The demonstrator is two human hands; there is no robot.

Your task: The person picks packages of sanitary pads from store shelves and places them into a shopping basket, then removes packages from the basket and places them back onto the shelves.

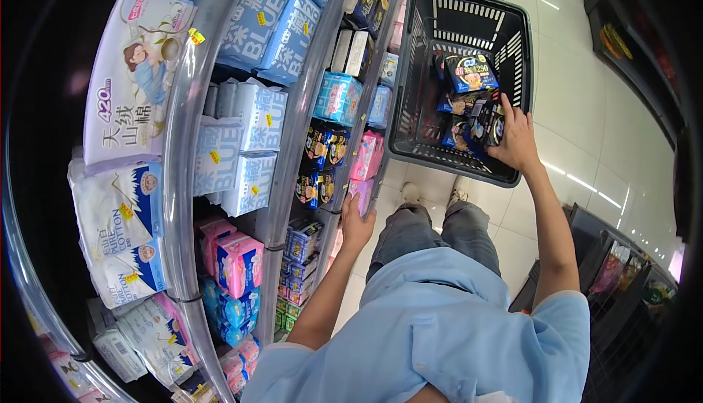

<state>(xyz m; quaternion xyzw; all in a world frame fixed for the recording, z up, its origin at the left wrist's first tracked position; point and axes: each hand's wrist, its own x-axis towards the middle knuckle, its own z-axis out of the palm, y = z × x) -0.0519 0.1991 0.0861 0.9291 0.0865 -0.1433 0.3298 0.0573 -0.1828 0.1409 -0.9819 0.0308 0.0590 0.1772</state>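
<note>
Head view: the right hand [516, 133] reaches over the near right side of the basket [407, 80], its fingers spread toward the dark packs [489, 126] and its thumb set apart. Whether it has closed on one or only rests against them cannot be told. The dark packs lie jumbled inside, toward the basket's right side, with a blue pack [473, 73] lying on top, its printed face up.

The left hand [357, 226] is loosely parted, with nothing seen in it, beside the shelf edge near a pink pack [360, 189]; contact there is unclear.

For good handling in the basket, the fingers and thumb would best take one pack by its opposite sides, since the wrappers look smooth and could slip. The blue pack probably tips easily, so pressing under it calls for care. A slow wrist, kept off the rim, should avoid dragging the basket. The left hand does well to stay light by the shelf, as a knock could topple the pink pack.
</note>
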